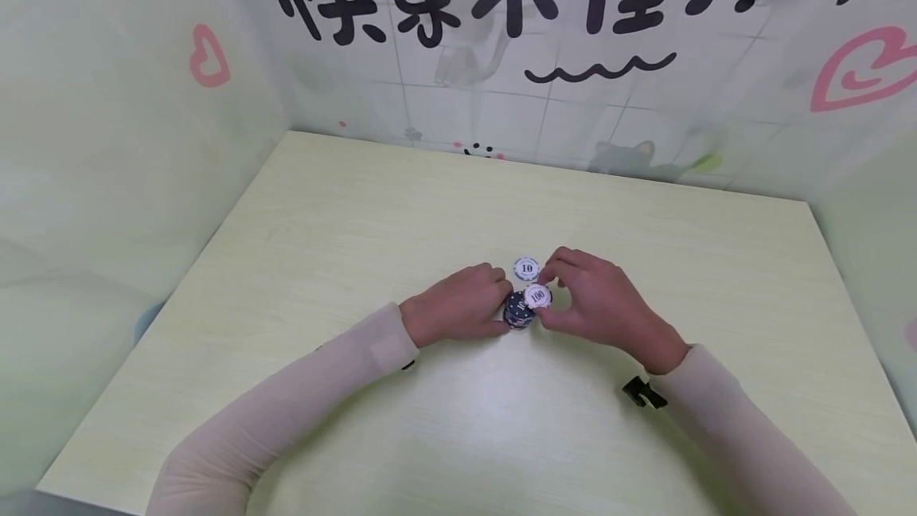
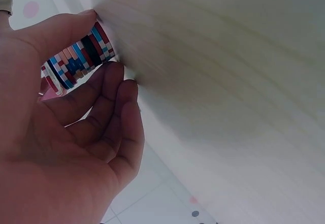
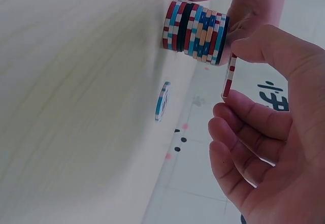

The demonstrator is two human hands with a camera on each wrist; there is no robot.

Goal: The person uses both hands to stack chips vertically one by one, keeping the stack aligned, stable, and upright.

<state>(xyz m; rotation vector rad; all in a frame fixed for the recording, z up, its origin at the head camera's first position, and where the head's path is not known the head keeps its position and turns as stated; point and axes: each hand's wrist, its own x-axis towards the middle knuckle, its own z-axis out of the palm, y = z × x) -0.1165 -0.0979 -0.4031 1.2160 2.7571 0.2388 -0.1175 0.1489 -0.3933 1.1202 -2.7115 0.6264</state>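
Note:
A stack of poker chips [image 1: 517, 315] with a dark top chip stands on the table, and my left hand [image 1: 458, 305] grips its side between thumb and fingers. In the left wrist view the stack [image 2: 84, 56] shows red, blue, white, black and peach edges. My right hand [image 1: 609, 301] pinches a single white poker chip [image 1: 538, 295] marked 100 by its edge, at the upper right of the stack. The right wrist view shows this chip [image 3: 230, 76] edge-on, close to the stack's top. Another chip [image 1: 526, 268], marked 10, lies flat just behind the stack.
The pale wooden table [image 1: 401, 205] meets a printed wall covering [image 1: 466, 102] at the back and on both sides. A small black clip-like piece [image 1: 645, 392] sits at the right sleeve.

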